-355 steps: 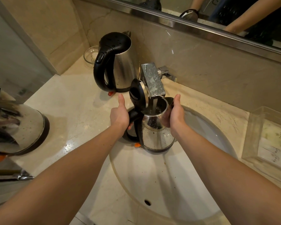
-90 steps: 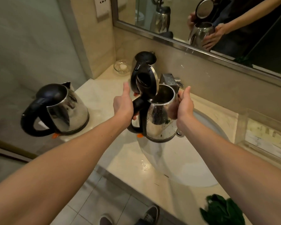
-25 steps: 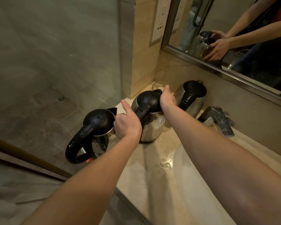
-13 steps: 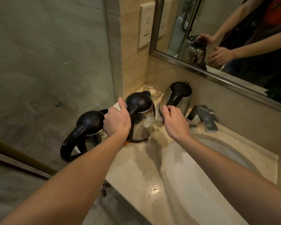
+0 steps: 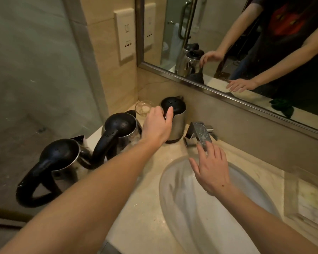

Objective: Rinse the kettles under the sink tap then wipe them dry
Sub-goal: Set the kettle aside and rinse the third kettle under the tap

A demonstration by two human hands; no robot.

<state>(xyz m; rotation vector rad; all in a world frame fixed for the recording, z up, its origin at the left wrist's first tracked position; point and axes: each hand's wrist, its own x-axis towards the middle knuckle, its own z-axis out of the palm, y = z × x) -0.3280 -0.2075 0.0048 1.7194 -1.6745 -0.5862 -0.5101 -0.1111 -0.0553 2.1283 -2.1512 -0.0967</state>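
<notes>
Three steel kettles with black lids and handles stand in a row on the beige counter left of the sink (image 5: 173, 182). The nearest kettle (image 5: 57, 167) is at the counter's left end, the middle kettle (image 5: 119, 131) is wet, and the far kettle (image 5: 176, 114) stands by the back wall. My left hand (image 5: 157, 125) reaches over the far kettle's handle, fingers curling round it with the thumb on the lid's edge. My right hand (image 5: 210, 167) hovers with spread fingers over the basin, just below the square tap (image 5: 200, 133), holding nothing.
A small glass dish (image 5: 143, 109) sits in the back corner behind the kettles. A clear tray (image 5: 301, 195) stands right of the basin. A mirror (image 5: 228, 43) runs along the back wall, and a wall socket (image 5: 125, 33) is left of it. Water drops lie on the counter.
My left hand left the middle kettle's handle and moved to the far kettle's handle. My right hand drew back from the far kettle to above the basin by the tap.
</notes>
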